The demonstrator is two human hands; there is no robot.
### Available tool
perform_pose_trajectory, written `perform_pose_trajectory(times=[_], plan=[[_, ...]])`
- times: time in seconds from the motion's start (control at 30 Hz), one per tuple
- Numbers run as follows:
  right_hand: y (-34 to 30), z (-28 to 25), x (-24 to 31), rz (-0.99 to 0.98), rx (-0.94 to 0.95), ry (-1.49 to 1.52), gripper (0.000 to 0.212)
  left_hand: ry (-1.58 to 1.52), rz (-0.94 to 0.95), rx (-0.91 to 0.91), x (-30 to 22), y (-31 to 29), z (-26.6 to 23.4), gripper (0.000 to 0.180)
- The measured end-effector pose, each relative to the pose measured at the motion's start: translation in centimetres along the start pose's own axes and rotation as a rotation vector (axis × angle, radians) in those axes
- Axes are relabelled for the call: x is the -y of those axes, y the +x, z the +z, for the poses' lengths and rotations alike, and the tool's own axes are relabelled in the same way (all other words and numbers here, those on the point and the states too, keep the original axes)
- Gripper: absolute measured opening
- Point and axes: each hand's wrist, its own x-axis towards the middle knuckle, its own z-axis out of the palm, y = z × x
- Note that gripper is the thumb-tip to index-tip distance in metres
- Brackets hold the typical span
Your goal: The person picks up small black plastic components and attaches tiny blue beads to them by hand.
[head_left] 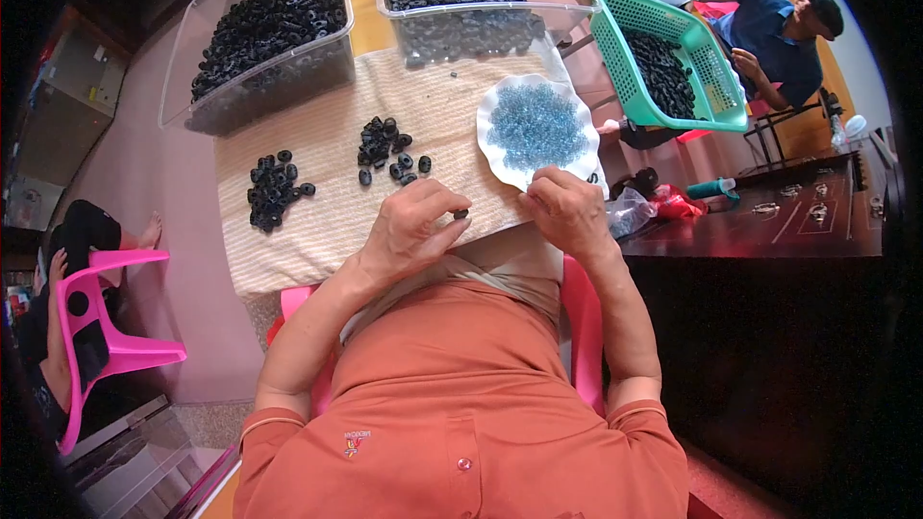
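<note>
My left hand (411, 229) pinches a small black ring-shaped part (461, 214) between thumb and forefinger, just over the near edge of the cloth. My right hand (569, 216) has its fingers drawn together at the near rim of a white scalloped plate (490, 156); what they hold, if anything, is too small to make out. Many tiny clear-blue pieces (535, 125) fill the plate. Beyond my left hand lies a loose group of black parts (382, 144). Farther left sits a second small pile of black parts (270, 194).
Two clear plastic bins (332, 50) (481, 12) of black parts stand at the far side of the striped cloth (327, 101). A green basket (716, 101) of black parts is at the far right, near another person (779, 38). A pink chair (120, 336) stands left.
</note>
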Motion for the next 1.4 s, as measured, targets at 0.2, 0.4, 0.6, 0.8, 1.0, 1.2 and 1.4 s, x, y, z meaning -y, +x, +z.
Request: perform_pose_trajectory(times=[0.2, 0.4, 0.6, 0.8, 1.0, 1.2, 1.4], plan=[[0.0, 0.6, 0.3, -0.024, -0.059, -0.031, 0.014, -0.037, -0.018, 0.024, 0.3, -0.2, 0.2, 0.020], [-0.2, 0.6, 0.5, -0.027, -0.056, -0.062, 0.012, -0.097, -0.107, 0.004, 0.4, -0.6, 0.7, 0.019], [-0.7, 0.9, 0.7, 0.033, -0.204, 0.099, 0.022, -0.429, -0.441, -0.013, 0.4, -0.9, 0.9, 0.021], [-0.5, 0.6, 1.4, 0.045, -0.228, 0.219, 0.021, -0.569, -0.511, -0.071, 1.3, -1.2, 1.1, 0.020], [-0.2, 0.8, 1.9, 0.043, -0.242, 0.388, 0.015, -0.748, -0.529, -0.132, 1.6, -1.5, 1.2, 0.018], [0.0, 1.9, 3.0, 0.125, -0.173, 0.656, 0.009, -0.750, -0.475, -0.164, 1.9, -1.9, 1.9, 0.016], [0.9, 2.1, 4.8, 0.162, -0.088, 0.799, 0.009, -0.723, -0.618, -0.114, -0.1, -1.8, 2.0, 0.024]])
